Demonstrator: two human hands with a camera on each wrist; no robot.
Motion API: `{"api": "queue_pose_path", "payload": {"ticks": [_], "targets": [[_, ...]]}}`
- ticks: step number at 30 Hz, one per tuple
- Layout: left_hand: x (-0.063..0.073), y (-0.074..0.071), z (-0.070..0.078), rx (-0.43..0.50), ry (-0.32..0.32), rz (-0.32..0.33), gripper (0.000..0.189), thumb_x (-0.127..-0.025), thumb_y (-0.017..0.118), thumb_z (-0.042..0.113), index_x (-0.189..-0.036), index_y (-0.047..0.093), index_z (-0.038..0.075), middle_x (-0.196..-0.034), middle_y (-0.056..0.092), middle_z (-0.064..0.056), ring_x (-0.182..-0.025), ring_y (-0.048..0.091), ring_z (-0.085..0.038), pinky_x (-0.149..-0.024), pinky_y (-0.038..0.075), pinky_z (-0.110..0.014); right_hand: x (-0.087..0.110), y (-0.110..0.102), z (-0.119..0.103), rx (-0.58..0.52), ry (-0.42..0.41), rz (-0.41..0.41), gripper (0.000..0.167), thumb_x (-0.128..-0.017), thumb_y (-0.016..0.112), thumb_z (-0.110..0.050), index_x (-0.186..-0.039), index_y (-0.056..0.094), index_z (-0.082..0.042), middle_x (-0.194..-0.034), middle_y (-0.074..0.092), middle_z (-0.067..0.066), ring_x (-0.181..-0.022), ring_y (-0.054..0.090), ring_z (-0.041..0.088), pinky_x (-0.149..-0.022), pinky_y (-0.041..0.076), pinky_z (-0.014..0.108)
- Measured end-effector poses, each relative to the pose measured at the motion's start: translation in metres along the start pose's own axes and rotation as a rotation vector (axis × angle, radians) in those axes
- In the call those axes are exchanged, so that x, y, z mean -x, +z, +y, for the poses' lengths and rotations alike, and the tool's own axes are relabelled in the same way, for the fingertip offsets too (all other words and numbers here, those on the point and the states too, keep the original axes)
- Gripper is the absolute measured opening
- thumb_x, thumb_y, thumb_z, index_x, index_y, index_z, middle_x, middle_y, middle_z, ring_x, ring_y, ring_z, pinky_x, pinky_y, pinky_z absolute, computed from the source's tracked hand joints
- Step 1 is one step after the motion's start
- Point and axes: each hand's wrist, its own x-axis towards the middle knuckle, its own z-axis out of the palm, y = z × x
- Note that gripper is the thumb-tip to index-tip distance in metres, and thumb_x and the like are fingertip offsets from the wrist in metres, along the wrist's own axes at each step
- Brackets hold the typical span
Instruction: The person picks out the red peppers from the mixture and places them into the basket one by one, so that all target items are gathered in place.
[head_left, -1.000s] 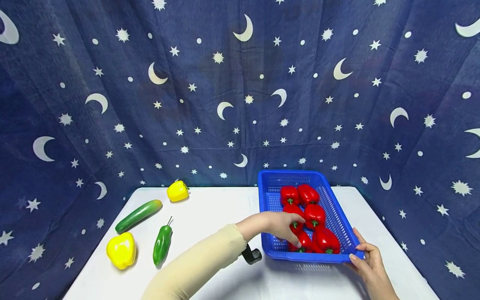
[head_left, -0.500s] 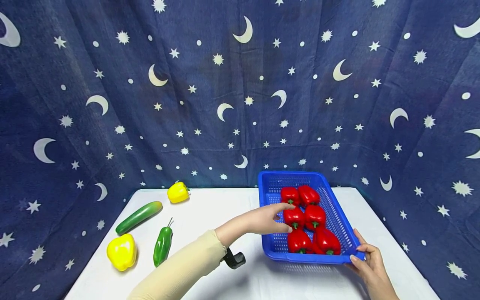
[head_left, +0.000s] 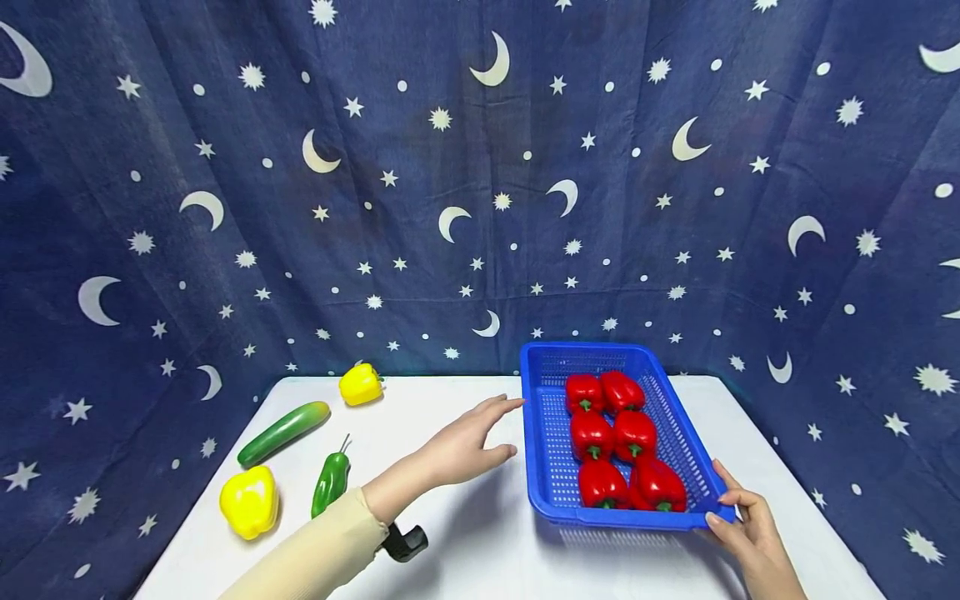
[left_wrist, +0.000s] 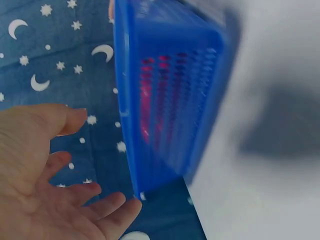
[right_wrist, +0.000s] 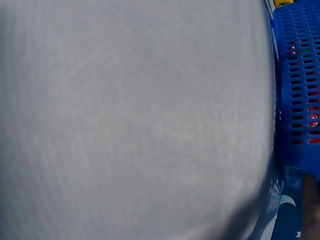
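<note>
A blue plastic basket (head_left: 637, 518) holds several red bell peppers (head_left: 635, 433), set roughly in two columns. My right hand (head_left: 759, 533) grips its near right corner, thumb over the rim and fingers along the outer side. Just left of the basket, my left hand (head_left: 467, 446) hovers over the table with fingers spread and nothing in them. In the left wrist view, that hand's fingers (left_wrist: 107, 207) stand beside the basket's perforated wall (left_wrist: 170, 95). The right wrist view mostly catches white cloth, with the basket's slotted side (right_wrist: 300, 90) at its edge.
On the left of the white table (head_left: 480, 550) lie a small yellow bell pepper (head_left: 361, 385), a cucumber-like green vegetable (head_left: 283, 433), a larger yellow bell pepper (head_left: 249, 502) and a long green pepper (head_left: 331, 482). A star-and-moon curtain (head_left: 420, 167) closes off the back and sides.
My left hand has drawn back leftward from over the red peppers, out of the basket, carrying nothing. My right hand keeps its grip on the corner, and the basket stays in place.
</note>
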Motion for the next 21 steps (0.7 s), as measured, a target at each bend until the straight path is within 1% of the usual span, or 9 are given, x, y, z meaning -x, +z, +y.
{"api": "queue_pose_path", "payload": {"ticks": [4,7,9,11,13,17,19,21], "targets": [[0.020,-0.008,-0.015,-0.013,-0.033,0.031,0.066,-0.097,0.068,0.027,-0.158,0.040,0.022,-0.161,0.037,-0.012,-0.147,0.037,-0.030,-0.116,0.035,-0.053,0.000,0.000,-0.003,0.075,0.039,0.016,0.024,-0.103,0.052,0.005,-0.120,0.037,0.000,-0.163,0.030,-0.008,-0.119,0.048,-0.011,-0.089,0.051,0.014],[0.032,-0.012,-0.025,-0.009,-0.056,0.051,0.067,-0.097,0.068,0.026,-0.157,0.040,0.021,-0.161,0.036,-0.013,-0.146,0.038,-0.032,-0.115,0.036,-0.054,-0.001,-0.001,-0.004,0.097,0.064,0.026,0.025,-0.103,0.054,0.003,-0.121,0.037,0.001,-0.165,0.028,-0.004,-0.117,0.048,-0.012,-0.088,0.052,0.013],[0.040,-0.014,-0.032,-0.007,-0.083,0.062,0.067,-0.097,0.069,0.026,-0.157,0.040,0.021,-0.162,0.036,-0.013,-0.146,0.039,-0.032,-0.114,0.037,-0.055,-0.002,-0.001,-0.004,0.103,0.065,0.024,0.026,-0.103,0.054,0.003,-0.121,0.036,0.002,-0.165,0.027,-0.002,-0.117,0.048,-0.012,-0.088,0.052,0.014],[0.048,-0.017,-0.038,-0.011,-0.109,0.077,0.067,-0.097,0.069,0.026,-0.157,0.040,0.021,-0.162,0.035,-0.013,-0.146,0.039,-0.033,-0.113,0.037,-0.056,-0.002,-0.002,-0.002,0.115,0.053,0.023,0.027,-0.102,0.055,0.004,-0.120,0.035,0.004,-0.164,0.029,-0.003,-0.117,0.050,-0.012,-0.087,0.052,0.014],[0.056,-0.019,-0.044,-0.020,-0.140,0.092,0.068,-0.097,0.070,0.026,-0.158,0.040,0.021,-0.162,0.034,-0.014,-0.146,0.039,-0.034,-0.113,0.037,-0.057,-0.003,-0.002,-0.001,0.136,0.027,0.018,0.028,-0.101,0.056,0.006,-0.120,0.034,0.005,-0.161,0.032,-0.007,-0.118,0.051,-0.011,-0.087,0.052,0.014],[0.070,-0.026,-0.057,-0.062,-0.179,0.137,0.070,-0.096,0.071,0.027,-0.158,0.040,0.020,-0.163,0.034,-0.015,-0.145,0.038,-0.037,-0.113,0.037,-0.059,-0.004,-0.003,0.000,0.153,-0.049,0.008,0.030,-0.097,0.056,0.014,-0.117,0.035,0.009,-0.152,0.040,-0.016,-0.117,0.054,-0.009,-0.085,0.052,0.013],[0.076,-0.030,-0.063,-0.091,-0.191,0.161,0.071,-0.095,0.072,0.027,-0.158,0.039,0.020,-0.163,0.033,-0.016,-0.145,0.039,-0.039,-0.112,0.037,-0.060,-0.005,-0.004,0.000,0.179,-0.086,0.008,0.031,-0.094,0.056,0.018,-0.116,0.035,0.011,-0.150,0.042,-0.018,-0.118,0.054,-0.009,-0.085,0.052,0.012],[0.082,-0.033,-0.070,-0.124,-0.200,0.186,0.073,-0.094,0.073,0.027,-0.158,0.039,0.020,-0.163,0.033,-0.016,-0.144,0.039,-0.040,-0.110,0.038,-0.061,-0.006,-0.004,-0.001,0.238,-0.104,0.007,0.033,-0.093,0.057,0.019,-0.117,0.035,0.011,-0.149,0.042,-0.020,-0.118,0.053,-0.009,-0.085,0.051,0.011]]}}
